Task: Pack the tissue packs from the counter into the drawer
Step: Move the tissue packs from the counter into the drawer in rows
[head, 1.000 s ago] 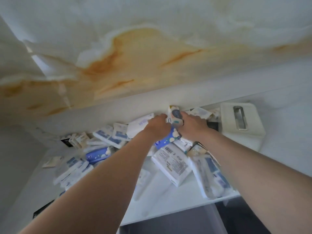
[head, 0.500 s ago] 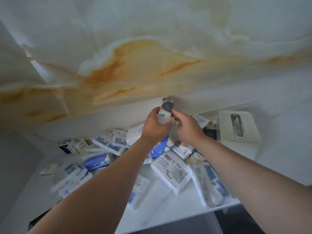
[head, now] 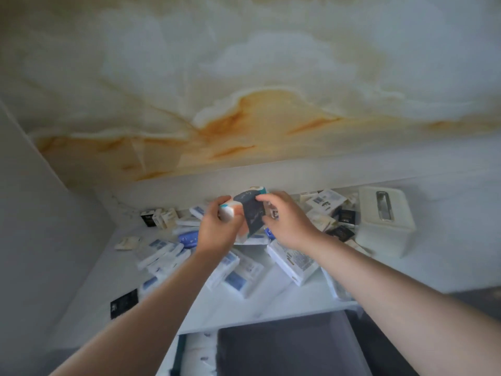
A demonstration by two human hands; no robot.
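Head view: we look down two bare forearms at a long white counter (head: 273,297) under a cream marble wall with amber veins (head: 244,118); much of the scene is blurred.
Lower left: a flat black packet (head: 124,303) lies alone near the counter's front edge, apart from the heap.
Middle band: loose white-and-blue plastic tissue packs (head: 238,278) overlap in a heap running from the left corner to the box at right.
Centre-left: our left hand (head: 217,229) has its fingers curled round the lower end of a white tissue pack with peach and teal print and a dark blue face (head: 250,213).
Centre: that tissue pack is raised above the heap and touches only our hands.
Centre-right: our right hand (head: 290,223) pinches the pack's dark right edge between thumb and fingertips.
Right: a cream rectangular tissue box with a metal slot (head: 385,221) stands on the counter just beside the heap.
Bottom: the open grey-lined drawer (head: 284,348) sits below the counter edge, with some white packs (head: 200,351) lying in its left part.
Progress: we judge it early. A few packs are stored, the bulk is on the counter, and the one in hand is not yet lowered.
Count: two hands, one drawer, one box, and four black packets that we can make out. The counter packs number well over a dozen, too blurred for an exact tally, and the number in the drawer is unclear.
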